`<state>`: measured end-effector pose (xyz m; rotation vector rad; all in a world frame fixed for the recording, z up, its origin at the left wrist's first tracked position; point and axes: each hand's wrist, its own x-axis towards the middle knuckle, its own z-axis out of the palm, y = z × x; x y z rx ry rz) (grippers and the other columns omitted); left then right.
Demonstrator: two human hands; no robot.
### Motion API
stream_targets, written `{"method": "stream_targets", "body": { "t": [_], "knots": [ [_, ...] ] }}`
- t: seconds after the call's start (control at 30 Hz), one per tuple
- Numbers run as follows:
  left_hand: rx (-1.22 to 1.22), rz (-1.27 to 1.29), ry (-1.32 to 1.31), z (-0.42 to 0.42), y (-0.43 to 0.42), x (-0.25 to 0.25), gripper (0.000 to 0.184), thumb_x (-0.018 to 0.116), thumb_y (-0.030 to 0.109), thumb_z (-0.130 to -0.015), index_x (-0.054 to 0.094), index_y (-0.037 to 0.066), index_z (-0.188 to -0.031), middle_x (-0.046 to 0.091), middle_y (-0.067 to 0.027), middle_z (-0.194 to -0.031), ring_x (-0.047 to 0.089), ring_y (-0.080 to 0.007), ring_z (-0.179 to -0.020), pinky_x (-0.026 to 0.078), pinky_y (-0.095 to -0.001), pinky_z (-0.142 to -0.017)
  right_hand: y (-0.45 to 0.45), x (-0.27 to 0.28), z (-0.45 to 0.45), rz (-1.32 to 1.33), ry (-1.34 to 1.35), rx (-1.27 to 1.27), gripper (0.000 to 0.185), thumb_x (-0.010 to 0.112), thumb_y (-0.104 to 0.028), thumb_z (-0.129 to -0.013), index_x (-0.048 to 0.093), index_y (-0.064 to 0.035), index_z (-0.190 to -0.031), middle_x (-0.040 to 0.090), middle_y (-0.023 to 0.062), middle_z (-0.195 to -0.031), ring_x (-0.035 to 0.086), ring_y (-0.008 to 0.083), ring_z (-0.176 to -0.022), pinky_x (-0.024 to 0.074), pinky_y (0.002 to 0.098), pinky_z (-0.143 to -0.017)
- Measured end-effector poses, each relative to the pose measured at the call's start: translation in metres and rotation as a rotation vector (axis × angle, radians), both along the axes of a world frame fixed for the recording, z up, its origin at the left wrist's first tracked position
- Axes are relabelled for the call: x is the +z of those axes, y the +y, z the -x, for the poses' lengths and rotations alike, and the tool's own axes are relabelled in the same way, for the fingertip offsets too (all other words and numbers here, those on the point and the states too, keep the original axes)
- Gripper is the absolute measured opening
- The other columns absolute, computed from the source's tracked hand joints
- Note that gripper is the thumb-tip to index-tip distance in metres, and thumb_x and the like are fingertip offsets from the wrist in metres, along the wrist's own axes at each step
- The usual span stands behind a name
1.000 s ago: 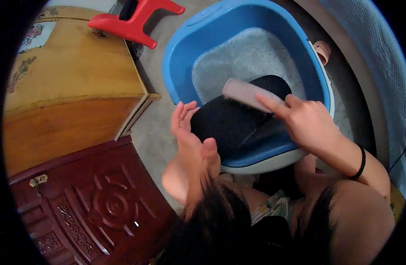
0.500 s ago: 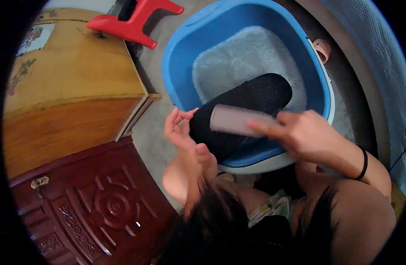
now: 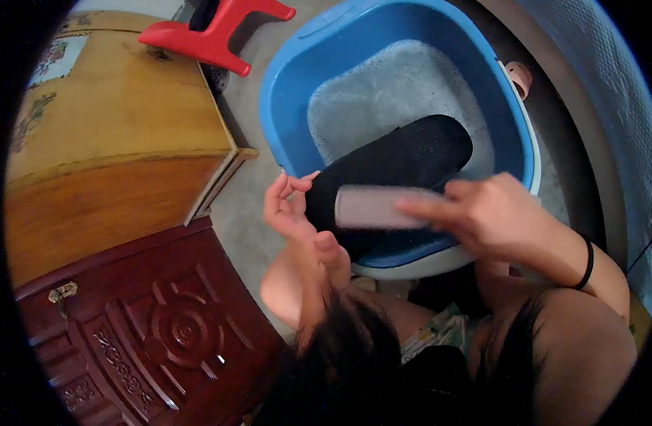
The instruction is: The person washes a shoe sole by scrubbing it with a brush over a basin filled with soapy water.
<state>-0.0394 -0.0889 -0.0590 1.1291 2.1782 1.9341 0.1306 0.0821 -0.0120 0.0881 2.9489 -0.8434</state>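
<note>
A long black shoe (image 3: 411, 153) with a rounded end lies slantwise over the near part of a blue tub (image 3: 277, 106). My left hand (image 3: 297, 213) grips the shoe's near-left end, fingertips on its upper edge and thumb lower down. In my right hand (image 3: 492, 216) is a pale pinkish scrub brush (image 3: 372, 207), with the index finger stretched along its back. The brush lies against the shoe near my left hand, slightly smeared by motion, and its bristles are hidden underneath. Foamy water (image 3: 397, 85) covers the tub's bottom beyond the shoe.
A red plastic stool (image 3: 223, 35) stands on the floor beyond a yellow wooden cabinet (image 3: 120, 121) at left. A dark red carved panel (image 3: 170, 326) is below the cabinet. A pink shoe (image 3: 519, 79) sits right of the tub, near blue fabric (image 3: 610, 92).
The brush in my right hand has shifted slightly down along the shoe, toward my body. My left hand keeps its place, and the shoe has barely moved.
</note>
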Motion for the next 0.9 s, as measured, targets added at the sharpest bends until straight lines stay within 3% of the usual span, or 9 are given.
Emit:
{"method": "stream_targets", "body": {
  "t": [0.1,0.17,0.33,0.47,0.53,0.57,0.67,0.8,0.9],
  "knots": [
    [0.007,-0.003,-0.014,-0.002,0.002,0.001,0.095,0.052,0.069,-0.081,0.021,-0.002,-0.137,0.042,-0.0160,-0.115,0.049,-0.0302,-0.107,0.038,-0.0486,-0.100,0.005,-0.013,0.001,-0.173,0.075,-0.310,0.055,0.057,-0.016,-0.081,0.049,-0.0239,-0.135,0.060,0.0117,-0.073,0.063,0.0308,-0.056,0.0533,0.0434,-0.051],
    [-0.026,0.008,-0.003,-0.004,0.002,0.004,0.092,0.049,0.068,-0.083,0.023,-0.004,-0.135,0.040,-0.0165,-0.112,0.043,-0.0240,-0.106,0.038,-0.0498,-0.099,0.004,-0.013,-0.001,-0.153,0.035,-0.216,0.054,0.056,-0.015,-0.082,0.050,-0.0231,-0.134,0.060,0.0117,-0.073,0.063,0.0310,-0.057,0.0533,0.0435,-0.051],
    [-0.038,0.004,0.013,-0.001,0.001,0.003,0.090,0.050,0.066,-0.084,0.023,-0.004,-0.135,0.038,-0.0164,-0.113,0.042,-0.0240,-0.106,0.038,-0.0498,-0.099,0.001,0.007,0.002,0.082,-0.058,0.099,0.053,0.054,-0.015,-0.083,0.049,-0.0265,-0.135,0.060,0.0117,-0.072,0.064,0.0305,-0.058,0.0529,0.0430,-0.049],
    [-0.033,-0.008,0.016,0.002,0.001,-0.001,0.089,0.048,0.066,-0.085,0.023,-0.003,-0.136,0.037,-0.0169,-0.114,0.042,-0.0242,-0.106,0.037,-0.0493,-0.099,0.006,-0.004,0.005,-0.328,-0.044,-0.360,0.048,0.053,-0.016,-0.086,0.047,-0.0187,-0.133,0.062,0.0146,-0.074,0.065,0.0308,-0.060,0.0545,0.0436,-0.051],
    [0.011,0.003,-0.009,0.000,0.001,0.002,0.094,0.052,0.069,-0.081,0.022,-0.001,-0.137,0.042,-0.0162,-0.114,0.049,-0.0307,-0.107,0.038,-0.0492,-0.100,0.004,0.004,0.005,-0.321,-0.090,-0.302,0.051,0.053,-0.014,-0.084,0.046,-0.0175,-0.134,0.062,0.0160,-0.074,0.066,0.0319,-0.061,0.0546,0.0441,-0.052],
    [0.032,0.009,-0.024,-0.001,0.001,0.004,0.097,0.054,0.071,-0.079,0.022,0.001,-0.138,0.044,-0.0158,-0.114,0.053,-0.0340,-0.108,0.038,-0.0491,-0.101,0.000,0.004,0.004,-0.186,-0.057,-0.190,0.052,0.053,-0.014,-0.084,0.046,-0.0185,-0.135,0.061,0.0159,-0.073,0.066,0.0324,-0.061,0.0543,0.0446,-0.052],
    [-0.058,0.019,0.029,0.001,0.000,0.007,0.090,0.048,0.066,-0.085,0.022,-0.004,-0.136,0.037,-0.0168,-0.114,0.042,-0.0242,-0.105,0.038,-0.0482,-0.098,-0.004,0.016,0.007,0.240,-0.087,0.114,0.059,0.052,-0.011,-0.083,0.043,-0.0265,-0.139,0.061,0.0142,-0.075,0.065,0.0336,-0.061,0.0529,0.0472,-0.052],
    [-0.061,0.018,0.037,0.001,-0.001,0.000,0.090,0.047,0.066,-0.085,0.022,-0.004,-0.136,0.038,-0.0168,-0.113,0.042,-0.0242,-0.105,0.037,-0.0478,-0.098,-0.002,-0.003,0.005,-0.300,-0.091,-0.304,0.057,0.053,-0.012,-0.084,0.043,-0.0196,-0.139,0.062,0.0155,-0.074,0.066,0.0305,-0.059,0.0543,0.0416,-0.049],
    [-0.039,0.021,0.027,0.002,-0.003,-0.001,0.093,0.049,0.068,-0.083,0.021,-0.003,-0.137,0.040,-0.0168,-0.113,0.045,-0.0274,-0.106,0.037,-0.0480,-0.099,0.000,0.002,0.002,-0.192,-0.116,-0.280,0.061,0.055,-0.010,-0.080,0.043,-0.0188,-0.139,0.063,0.0172,-0.075,0.066,0.0331,-0.061,0.0548,0.0443,-0.054]
  ]
}}
